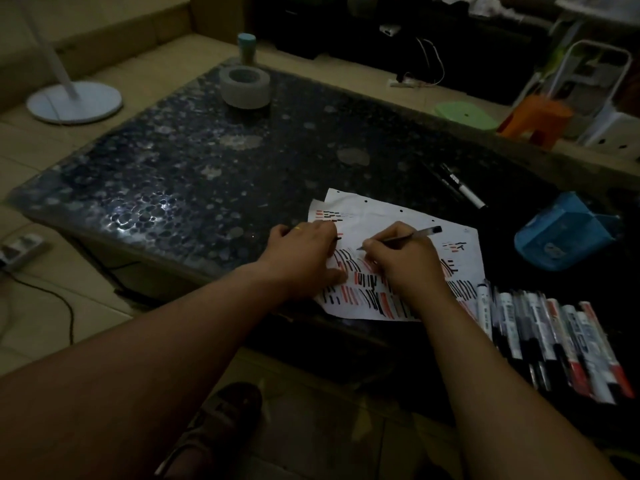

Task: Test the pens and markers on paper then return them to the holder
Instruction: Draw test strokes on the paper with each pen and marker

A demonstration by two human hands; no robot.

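A white sheet of paper [377, 216], covered with black and red test strokes, lies on the dark table near its front edge. My right hand [401, 265] grips a thin pen [412, 234] with its tip on the paper. My left hand [304, 258] rests flat on the sheet's left side and holds it down. A row of several markers [554, 337] lies to the right of the paper. The blue holder [561, 233] lies on its side further right. Two more pens [460, 187] lie behind the paper.
A grey round bowl [245, 86] stands at the far side of the dark speckled table [173, 161]. On the floor are a white fan base [74, 102], a power strip [20, 251], and green and orange stools [533, 119].
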